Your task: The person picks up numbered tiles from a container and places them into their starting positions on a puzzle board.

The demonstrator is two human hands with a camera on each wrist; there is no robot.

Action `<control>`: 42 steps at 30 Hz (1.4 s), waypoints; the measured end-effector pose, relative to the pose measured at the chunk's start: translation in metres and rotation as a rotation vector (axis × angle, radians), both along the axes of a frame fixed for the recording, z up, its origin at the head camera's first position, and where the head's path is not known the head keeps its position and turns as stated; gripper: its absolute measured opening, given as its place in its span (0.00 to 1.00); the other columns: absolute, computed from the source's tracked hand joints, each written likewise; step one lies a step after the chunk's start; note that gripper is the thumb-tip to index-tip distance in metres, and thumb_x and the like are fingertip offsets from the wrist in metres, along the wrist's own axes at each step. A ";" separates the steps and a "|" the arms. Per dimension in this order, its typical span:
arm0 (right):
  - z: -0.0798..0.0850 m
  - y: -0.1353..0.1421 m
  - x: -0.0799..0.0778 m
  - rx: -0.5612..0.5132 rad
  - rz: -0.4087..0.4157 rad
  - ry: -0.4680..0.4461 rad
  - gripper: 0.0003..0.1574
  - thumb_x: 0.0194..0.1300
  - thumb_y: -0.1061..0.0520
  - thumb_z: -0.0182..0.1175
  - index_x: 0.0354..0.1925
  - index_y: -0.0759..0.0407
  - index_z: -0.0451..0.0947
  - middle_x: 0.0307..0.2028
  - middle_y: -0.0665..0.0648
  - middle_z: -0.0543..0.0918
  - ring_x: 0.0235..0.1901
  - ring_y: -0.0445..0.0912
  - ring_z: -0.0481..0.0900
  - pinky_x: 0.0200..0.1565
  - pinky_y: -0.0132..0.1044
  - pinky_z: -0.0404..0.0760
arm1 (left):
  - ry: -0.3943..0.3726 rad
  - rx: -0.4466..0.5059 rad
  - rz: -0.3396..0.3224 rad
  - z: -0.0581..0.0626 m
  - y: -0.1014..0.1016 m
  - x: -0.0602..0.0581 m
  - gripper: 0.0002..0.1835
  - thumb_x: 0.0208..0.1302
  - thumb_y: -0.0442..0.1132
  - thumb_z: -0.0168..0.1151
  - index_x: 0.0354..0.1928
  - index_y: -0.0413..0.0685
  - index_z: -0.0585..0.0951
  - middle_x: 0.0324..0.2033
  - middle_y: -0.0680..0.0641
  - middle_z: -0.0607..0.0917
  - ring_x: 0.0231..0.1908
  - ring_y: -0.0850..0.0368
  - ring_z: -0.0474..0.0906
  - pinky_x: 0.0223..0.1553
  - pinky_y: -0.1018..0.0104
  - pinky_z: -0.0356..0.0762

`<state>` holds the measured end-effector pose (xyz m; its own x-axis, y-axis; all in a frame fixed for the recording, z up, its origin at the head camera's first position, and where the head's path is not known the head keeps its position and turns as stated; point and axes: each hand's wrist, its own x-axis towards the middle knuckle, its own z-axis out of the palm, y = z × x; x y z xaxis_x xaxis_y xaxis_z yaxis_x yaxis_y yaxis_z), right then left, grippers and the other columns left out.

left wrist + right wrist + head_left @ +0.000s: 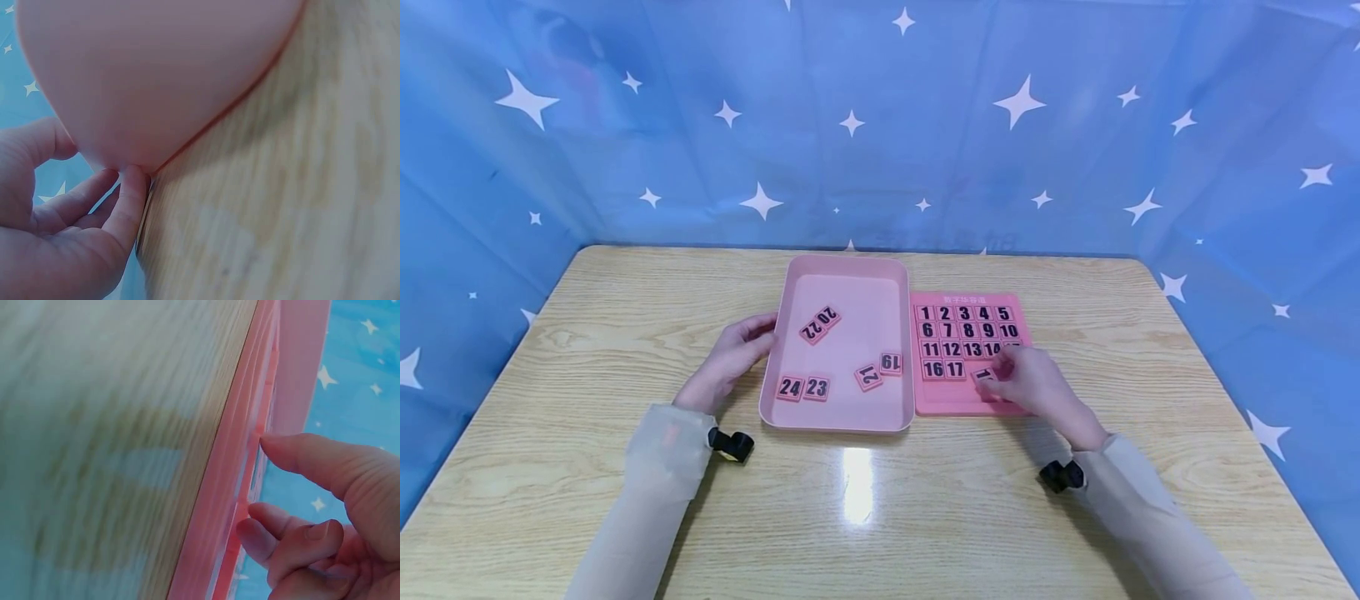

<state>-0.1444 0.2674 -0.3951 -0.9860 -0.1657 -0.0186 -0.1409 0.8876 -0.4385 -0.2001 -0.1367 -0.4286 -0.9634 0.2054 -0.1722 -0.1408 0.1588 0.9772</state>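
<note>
In the head view, my left hand holds the left side of a pink tray, thumb and fingertips at its edge. The left wrist view shows those fingers against the tray's outer wall. My right hand pinches a pink number tile over the fourth row of a pink puzzle board. That tile sits askew; a 1 shows and the fingers cover the rest. Tiles 1 to 17 stand in order on the board, with 15 partly hidden by the hand.
Inside the tray lie loose tiles: 24 and 23 at the front left, 22 and 20 farther back, 21 and 19 at the right. The board adjoins the tray's right side on a wooden table.
</note>
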 end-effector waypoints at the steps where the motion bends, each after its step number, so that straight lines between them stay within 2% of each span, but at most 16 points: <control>1: 0.000 -0.001 0.000 0.006 -0.001 0.002 0.17 0.48 0.52 0.71 0.25 0.61 0.75 0.21 0.52 0.77 0.21 0.44 0.70 0.26 0.36 0.73 | 0.000 -0.001 0.000 0.000 0.000 0.000 0.26 0.67 0.30 0.48 0.65 0.27 0.60 0.62 0.30 0.66 0.59 0.42 0.65 0.48 0.78 0.72; 6: -0.002 -0.003 0.001 0.025 0.008 -0.008 0.18 0.47 0.52 0.72 0.24 0.61 0.75 0.20 0.52 0.76 0.20 0.43 0.69 0.24 0.35 0.71 | -0.003 0.007 -0.003 0.001 0.000 0.000 0.26 0.67 0.30 0.49 0.65 0.28 0.60 0.62 0.30 0.66 0.59 0.42 0.65 0.48 0.78 0.72; 13: -0.005 -0.004 -0.002 0.010 0.052 0.037 0.16 0.47 0.56 0.73 0.30 0.66 0.80 0.25 0.56 0.81 0.25 0.46 0.74 0.30 0.41 0.76 | -0.001 0.002 -0.002 0.000 -0.001 -0.001 0.26 0.67 0.30 0.49 0.66 0.28 0.60 0.62 0.30 0.66 0.59 0.42 0.65 0.48 0.78 0.72; 19: -0.006 -0.007 -0.004 -0.086 0.020 0.005 0.17 0.48 0.62 0.71 0.36 0.69 0.77 0.29 0.60 0.82 0.29 0.50 0.79 0.35 0.44 0.80 | -0.002 0.009 0.002 0.000 0.000 0.000 0.26 0.67 0.30 0.48 0.65 0.28 0.60 0.62 0.30 0.66 0.59 0.42 0.65 0.48 0.78 0.72; 23: -0.008 -0.005 -0.006 -0.126 0.012 0.009 0.14 0.48 0.66 0.69 0.33 0.66 0.75 0.29 0.60 0.81 0.30 0.51 0.80 0.36 0.44 0.81 | -0.001 0.008 -0.003 0.000 0.000 0.000 0.26 0.67 0.30 0.48 0.65 0.27 0.60 0.62 0.30 0.66 0.59 0.42 0.64 0.48 0.78 0.72; 29: -0.009 -0.003 -0.008 -0.121 0.035 0.044 0.12 0.48 0.66 0.70 0.28 0.64 0.74 0.26 0.57 0.81 0.28 0.48 0.79 0.32 0.40 0.79 | 0.003 0.007 -0.012 0.000 -0.001 0.000 0.27 0.67 0.31 0.48 0.66 0.28 0.60 0.62 0.30 0.66 0.60 0.42 0.64 0.53 0.73 0.71; 36: 0.002 -0.003 -0.007 -0.123 0.027 -0.026 0.17 0.45 0.60 0.73 0.29 0.64 0.74 0.26 0.57 0.81 0.28 0.48 0.77 0.33 0.40 0.79 | -0.013 0.000 -0.007 0.001 0.000 -0.001 0.26 0.67 0.32 0.49 0.66 0.30 0.61 0.62 0.33 0.66 0.60 0.43 0.65 0.56 0.67 0.71; 40: 0.008 -0.010 -0.011 -0.154 0.085 0.042 0.17 0.47 0.62 0.72 0.33 0.67 0.75 0.31 0.62 0.81 0.24 0.45 0.76 0.31 0.38 0.79 | -0.001 0.001 -0.007 0.000 0.000 -0.001 0.26 0.67 0.31 0.49 0.66 0.29 0.61 0.62 0.31 0.66 0.59 0.43 0.65 0.52 0.73 0.72; 42: 0.010 -0.017 -0.015 -0.183 0.131 0.094 0.17 0.48 0.63 0.71 0.35 0.67 0.76 0.34 0.63 0.82 0.19 0.41 0.72 0.26 0.34 0.76 | 0.005 0.005 -0.006 -0.001 -0.001 -0.001 0.26 0.67 0.30 0.48 0.65 0.28 0.61 0.62 0.30 0.66 0.59 0.43 0.65 0.50 0.76 0.72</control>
